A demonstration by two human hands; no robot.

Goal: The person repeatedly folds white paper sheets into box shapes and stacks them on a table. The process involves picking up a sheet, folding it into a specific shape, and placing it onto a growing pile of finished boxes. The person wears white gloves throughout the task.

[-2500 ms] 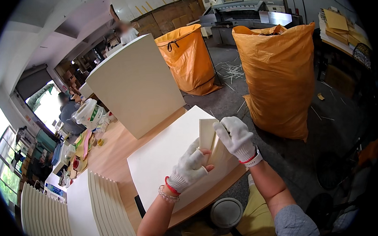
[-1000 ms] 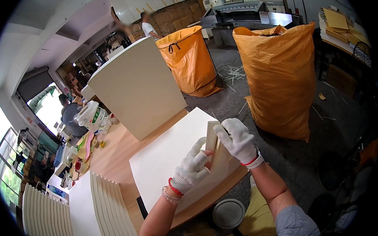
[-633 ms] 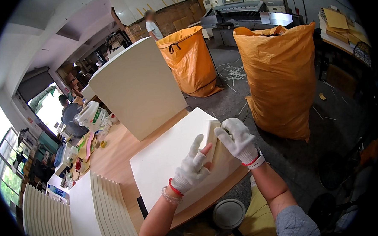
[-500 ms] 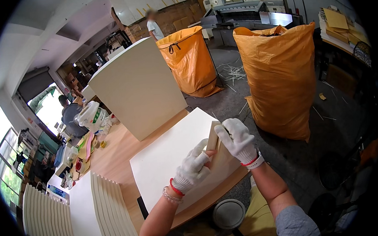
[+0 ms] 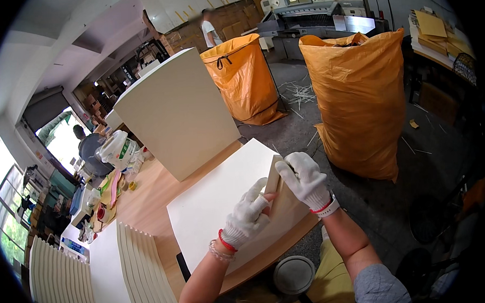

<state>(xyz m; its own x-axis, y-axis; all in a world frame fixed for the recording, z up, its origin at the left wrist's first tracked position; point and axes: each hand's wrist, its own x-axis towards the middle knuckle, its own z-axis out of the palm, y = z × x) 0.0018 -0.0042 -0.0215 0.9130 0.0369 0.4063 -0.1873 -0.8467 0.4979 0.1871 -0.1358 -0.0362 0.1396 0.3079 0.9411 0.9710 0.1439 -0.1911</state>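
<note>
A stack of large white paper sheets (image 5: 215, 208) lies on the wooden table in front of me, its right-hand edge showing as a thick cream side. My left hand (image 5: 248, 211), in a white knit glove with bare skin at a fingertip, is closed on that edge at its near part. Just beyond it, my gloved right hand (image 5: 305, 178) grips the far corner of the same stack, fingers bent over the top. The undersides of both grips are hidden.
Behind the stack stands a tall block of paper (image 5: 177, 111). Fanned piles of paper (image 5: 103, 274) are at the lower left. A white bucket (image 5: 116, 147) and tape rolls sit at the table's far left. Orange sacks (image 5: 358, 101) stand on the floor; two people are farther back.
My hands and the paper stack hold almost the same position. In the background, the standing person has shifted right, and the person at the left has moved slightly.
</note>
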